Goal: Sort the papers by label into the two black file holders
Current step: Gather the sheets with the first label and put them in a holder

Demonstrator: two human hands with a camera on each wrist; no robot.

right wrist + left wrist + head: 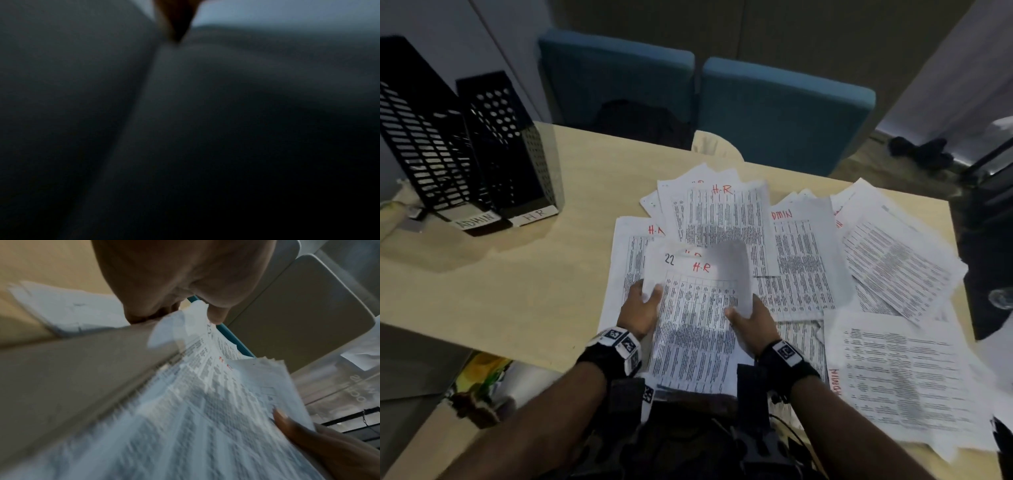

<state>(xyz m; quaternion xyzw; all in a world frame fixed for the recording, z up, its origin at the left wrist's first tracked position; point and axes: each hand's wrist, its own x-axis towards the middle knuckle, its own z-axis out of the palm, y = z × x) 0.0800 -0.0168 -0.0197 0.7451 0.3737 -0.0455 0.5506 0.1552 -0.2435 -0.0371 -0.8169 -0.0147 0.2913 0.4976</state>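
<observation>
A: Right, hands first. The left hand [642, 308] pinches the left edge of a small sheaf of papers [698, 329], thumb on top, fingers curled beneath. The right hand [751, 323] grips the right edge, thumb across the printed face.

B: Label on the top sheet?

A: "H-R" in red, with "22" on the sheet behind it. The sheaf is lifted off the bench [524, 291], above the loose pile of papers [859, 274] spread over its right half. Some of those read "ADMIN", others "H-R".

B: Holders?

A: Two black perforated file holders stand side by side at the far left: the ADMIN holder [421, 137] outermost, the HR holder [506, 144] just beside it, well apart from the sheaf.

B: Wrist views?

A: Left shows the thumb [218, 313] on the paper's edge; right is dark and blurred.
</observation>
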